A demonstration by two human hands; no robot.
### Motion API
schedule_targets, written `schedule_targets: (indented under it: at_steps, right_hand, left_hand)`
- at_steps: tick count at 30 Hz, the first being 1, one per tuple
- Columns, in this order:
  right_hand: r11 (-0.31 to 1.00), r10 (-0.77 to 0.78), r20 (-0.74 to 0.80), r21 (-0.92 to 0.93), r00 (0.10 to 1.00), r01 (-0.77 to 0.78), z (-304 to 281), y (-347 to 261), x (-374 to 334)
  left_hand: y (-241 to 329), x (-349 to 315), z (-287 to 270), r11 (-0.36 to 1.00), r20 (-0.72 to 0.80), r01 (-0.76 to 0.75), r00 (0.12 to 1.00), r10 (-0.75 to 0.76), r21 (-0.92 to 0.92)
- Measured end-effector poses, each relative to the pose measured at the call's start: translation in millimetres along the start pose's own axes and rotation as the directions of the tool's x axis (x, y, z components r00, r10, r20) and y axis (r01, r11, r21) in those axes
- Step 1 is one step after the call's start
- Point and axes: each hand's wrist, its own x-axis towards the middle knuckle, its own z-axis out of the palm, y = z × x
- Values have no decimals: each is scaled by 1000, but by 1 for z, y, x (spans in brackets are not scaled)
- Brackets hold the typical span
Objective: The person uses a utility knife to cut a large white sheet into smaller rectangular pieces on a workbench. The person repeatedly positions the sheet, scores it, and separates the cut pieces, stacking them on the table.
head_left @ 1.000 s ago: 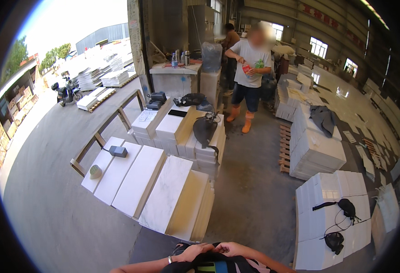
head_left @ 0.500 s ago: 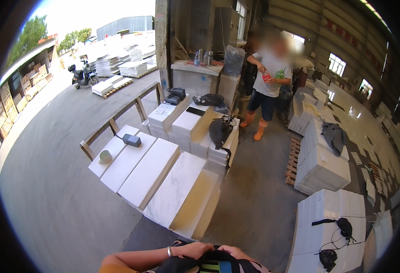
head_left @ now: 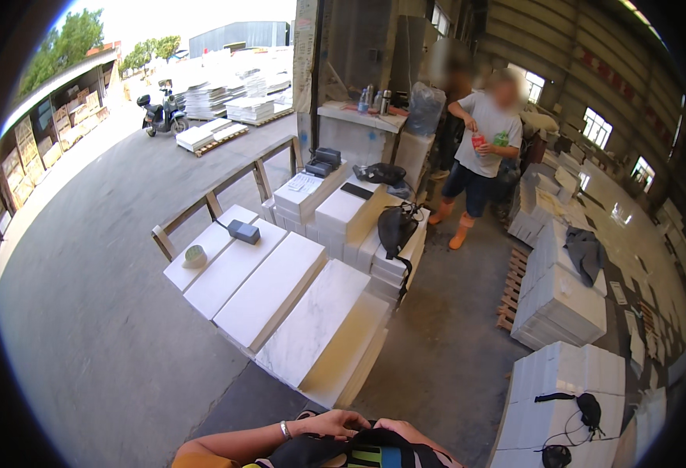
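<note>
Close to my body at the lower edge, my left hand (head_left: 338,423) bends its fingers onto the edge of some black fabric (head_left: 378,439). A silver band circles that wrist. Beside it my right hand (head_left: 400,429) is closed on the same fabric, its fingertips mostly hidden. The fabric carries a lime and blue panel; what kind of article it is I cannot tell. Just ahead lies a stack of white stone slabs (head_left: 312,316), with a roll of tape (head_left: 195,256) and a grey-blue box-shaped device (head_left: 244,231) on top.
A black bag (head_left: 397,231), a phone (head_left: 357,191) and dark devices (head_left: 324,161) sit on farther stacks. At right, slabs (head_left: 542,366) bear black corded gear (head_left: 588,411). A person in orange boots (head_left: 461,232) stands ahead holding a red container. A wooden rail (head_left: 214,204) borders the slabs.
The view has shifted a little, so the slabs and the person sit farther right. My left hand's fingers have shifted on the fabric; both hands stay at my waist.
</note>
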Motion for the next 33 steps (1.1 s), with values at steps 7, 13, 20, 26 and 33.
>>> schedule_targets:
  at_steps: [7, 13, 20, 26, 33]
  right_hand:
    - [995, -99, 102, 7, 990, 99, -2, 14, 15]
    - [980, -173, 126, 117, 977, 159, 2, 26, 14]
    - [974, -68, 97, 223, 993, 45, 13, 57, 18]
    - [995, -93, 112, -20, 989, 96, 2, 32, 21]
    - [993, -113, 150, -8, 982, 116, -5, 24, 22]
  left_hand:
    - [-27, 5, -3, 998, -1, -44, 999, 44, -34]
    - [20, -10, 11, 972, -168, 120, 982, -87, 200]
    - [7, -2, 8, 964, -178, 115, 981, -72, 241]
    - [2, -3, 8, 988, -199, 121, 975, -100, 99]
    - [-5, -1, 8, 986, -193, 163, 969, -152, 38]
